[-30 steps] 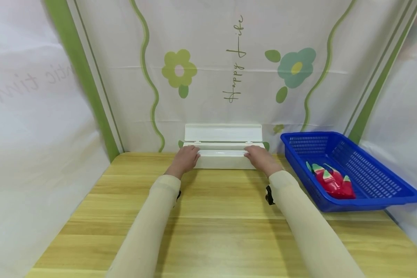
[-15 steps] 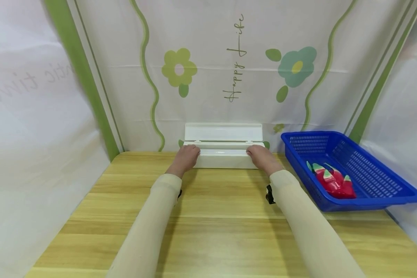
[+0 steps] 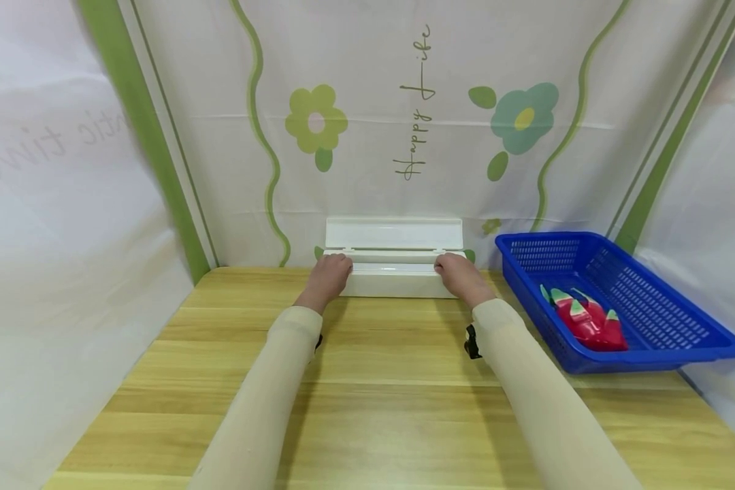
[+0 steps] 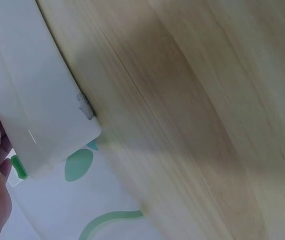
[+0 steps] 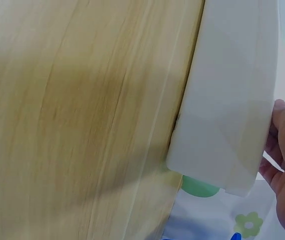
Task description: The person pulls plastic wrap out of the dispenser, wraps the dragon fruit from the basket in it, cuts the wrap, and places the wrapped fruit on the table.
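A long white box [image 3: 398, 286] with a hinged lid [image 3: 394, 233] lies at the far edge of the wooden table. The lid stands raised against the curtain. A shiny, pale strip runs along the opening between the hands; its material is unclear. My left hand [image 3: 332, 273] grips the box's left end with curled fingers. At the right end, my right hand [image 3: 459, 273] holds the upper rim the same way. In the right wrist view, the thumb and fingers [image 5: 278, 117] reach behind the box's front wall, partly hidden. A small green piece [image 4: 18, 167] shows beside my left fingers.
To the right, a blue plastic basket [image 3: 655, 355] holds a red, glossy object with green-and-white tips [image 3: 588, 323]. A printed white curtain [image 3: 373, 184] hangs directly behind the box and along both sides. The wooden table [image 3: 392, 408] extends between my forearms.
My right hand has shifted slightly right along the box, and its fingers have curled in more tightly. My left hand has stayed nearly still. The box and basket have not visibly moved.
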A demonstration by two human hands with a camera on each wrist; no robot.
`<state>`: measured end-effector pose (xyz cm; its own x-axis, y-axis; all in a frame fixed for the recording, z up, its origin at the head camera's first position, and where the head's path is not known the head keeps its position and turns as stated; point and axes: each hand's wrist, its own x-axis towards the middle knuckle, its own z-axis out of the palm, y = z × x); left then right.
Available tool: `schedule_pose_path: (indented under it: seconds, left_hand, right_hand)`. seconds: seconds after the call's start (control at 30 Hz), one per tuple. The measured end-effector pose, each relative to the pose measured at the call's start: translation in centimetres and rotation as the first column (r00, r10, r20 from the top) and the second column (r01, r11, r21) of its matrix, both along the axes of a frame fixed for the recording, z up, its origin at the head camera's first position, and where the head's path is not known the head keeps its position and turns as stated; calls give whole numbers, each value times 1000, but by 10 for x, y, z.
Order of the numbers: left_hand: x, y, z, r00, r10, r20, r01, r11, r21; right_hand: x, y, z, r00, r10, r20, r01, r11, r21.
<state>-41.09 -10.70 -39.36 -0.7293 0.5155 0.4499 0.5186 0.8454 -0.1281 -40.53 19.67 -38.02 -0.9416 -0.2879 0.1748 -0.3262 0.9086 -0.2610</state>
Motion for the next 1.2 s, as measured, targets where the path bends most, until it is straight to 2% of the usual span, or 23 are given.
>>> schedule_pose_path:
  seconds: [0.27, 0.6, 0.73, 1.03, 1.2]
  left_hand:
    - [-1, 4, 1, 999, 15, -49, -16, 1000, -21]
    - [0, 5, 0, 994, 57, -95, -67, 992, -103]
    - [-1, 4, -3, 990, 59, -127, -73, 992, -103]
    - [2, 3, -5, 977, 3, -214, -14, 999, -47]
    - [3, 2, -6, 970, -29, -240, 24, 999, -24]
  right_hand:
    - [-1, -3, 0, 999, -23, 36, 23, 1000, 7]
    - [-3, -4, -6, 997, 20, -69, -14, 997, 82]
    - [-4, -2, -8, 995, 28, -96, -18, 994, 109]
    - [-1, 2, -9, 987, 44, -155, -34, 997, 64]
    - [0, 4, -10, 988, 44, -147, -40, 999, 35]
